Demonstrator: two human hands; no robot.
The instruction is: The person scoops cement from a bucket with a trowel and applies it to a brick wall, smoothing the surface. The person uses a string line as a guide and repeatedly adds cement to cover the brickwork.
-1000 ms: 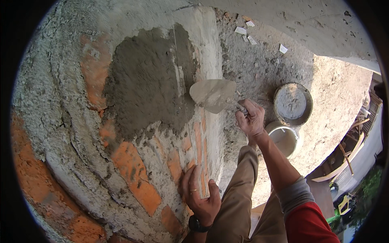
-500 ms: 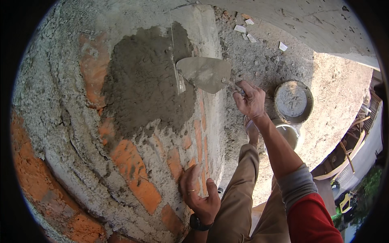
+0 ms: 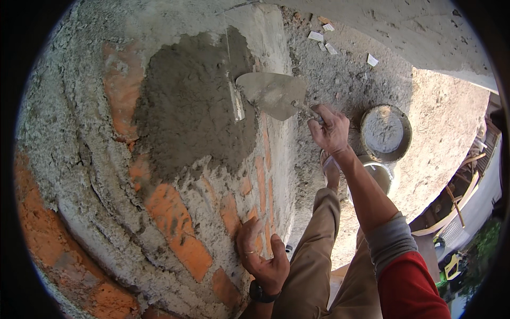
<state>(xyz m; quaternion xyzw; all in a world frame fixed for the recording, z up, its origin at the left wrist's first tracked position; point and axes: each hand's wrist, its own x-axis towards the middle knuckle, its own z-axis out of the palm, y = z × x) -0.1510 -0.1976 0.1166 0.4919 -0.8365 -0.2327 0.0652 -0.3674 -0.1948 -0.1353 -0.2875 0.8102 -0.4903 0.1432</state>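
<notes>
Reaching forward, right hand (image 3: pixel 330 128) with grip round trowel (image 3: pixel 274 94), left hand (image 3: pixel 267 266) loosely spread.

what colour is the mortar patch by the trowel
The mortar patch is dark grey; the head view shows it best.

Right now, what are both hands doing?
Left hand: open, holding nothing, at the brick wall.
Right hand: closed, holding the trowel.
</notes>
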